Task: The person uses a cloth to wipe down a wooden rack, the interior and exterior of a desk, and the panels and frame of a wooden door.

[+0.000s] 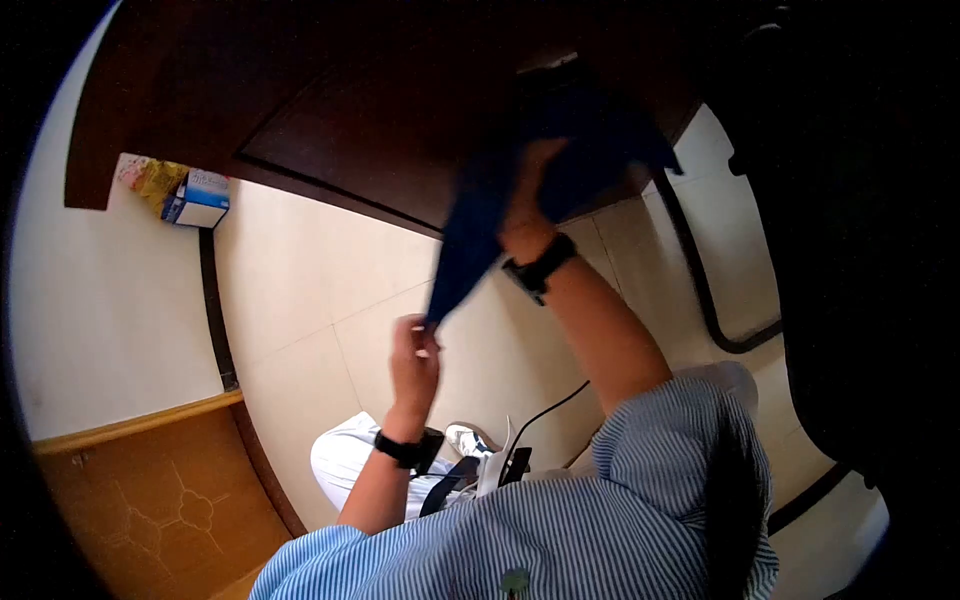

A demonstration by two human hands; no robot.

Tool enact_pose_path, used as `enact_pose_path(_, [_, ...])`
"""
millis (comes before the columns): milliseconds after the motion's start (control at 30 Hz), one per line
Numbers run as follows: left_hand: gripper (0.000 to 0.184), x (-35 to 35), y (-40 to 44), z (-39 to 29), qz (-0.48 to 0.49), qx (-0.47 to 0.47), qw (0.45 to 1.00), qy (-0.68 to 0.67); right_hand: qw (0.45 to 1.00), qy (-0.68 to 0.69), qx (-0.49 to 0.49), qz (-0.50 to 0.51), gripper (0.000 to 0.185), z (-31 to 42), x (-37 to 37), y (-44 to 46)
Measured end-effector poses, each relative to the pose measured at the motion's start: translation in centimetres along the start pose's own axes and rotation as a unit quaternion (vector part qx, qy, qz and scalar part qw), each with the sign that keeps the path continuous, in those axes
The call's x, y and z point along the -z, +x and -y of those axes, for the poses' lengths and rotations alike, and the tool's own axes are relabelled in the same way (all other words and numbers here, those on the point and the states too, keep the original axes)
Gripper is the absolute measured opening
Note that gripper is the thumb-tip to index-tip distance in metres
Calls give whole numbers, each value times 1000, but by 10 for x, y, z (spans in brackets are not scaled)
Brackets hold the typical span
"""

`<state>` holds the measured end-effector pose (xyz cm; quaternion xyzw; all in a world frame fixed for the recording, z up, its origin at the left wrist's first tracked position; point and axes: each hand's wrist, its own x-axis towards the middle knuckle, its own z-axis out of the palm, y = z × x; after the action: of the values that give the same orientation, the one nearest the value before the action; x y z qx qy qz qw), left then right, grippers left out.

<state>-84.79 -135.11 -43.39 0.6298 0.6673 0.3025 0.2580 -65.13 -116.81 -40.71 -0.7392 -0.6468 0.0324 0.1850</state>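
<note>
A dark blue cloth [470, 245] stretches down and to the left from the dark wooden desk, its upper part hard to tell from the dark wood. My left hand [415, 360] pinches the cloth's lower corner between thumb and fingers. Higher up, my right hand [528, 205] grips the cloth close to the desk edge; it is smeared by motion and its fingers are partly hidden in the fabric. Both wrists wear black bands.
The dark wooden desk [340, 150] spans the top. A blue and white box [200, 198] stands at left beside a yellow floral packet [150, 180]. A black chair [850, 250] is at right, with a curved black leg [705, 300]. A black cable [550, 408] runs near my lap.
</note>
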Motion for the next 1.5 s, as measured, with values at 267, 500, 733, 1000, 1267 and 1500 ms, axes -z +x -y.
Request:
enact_pose_path(267, [14, 9, 31, 74, 17, 18, 996, 89, 890, 415, 136, 130, 52, 26, -32, -30])
enact_pose_path(500, [16, -18, 20, -22, 114, -130, 982, 82, 955, 206, 106, -183, 50, -83, -16, 23])
enact_pose_path(733, [16, -82, 2, -60, 234, -108, 966, 31, 967, 132, -10, -216, 49, -151, -62, 18])
enact_pose_path(1000, [6, 5, -24, 27, 138, 59, 989, -1, 996, 32, 13, -82, 47, -39, -104, -17])
enact_pose_path(1267, [9, -13, -20, 28, 247, 84, 965, 32, 936, 170, 278, 136, 26, 7, -154, -30])
enact_pose_path(1500, [9, -57, -36, -30, 230, 37, 971, -55, 954, 171, 208, -134, 26, -56, -188, -24])
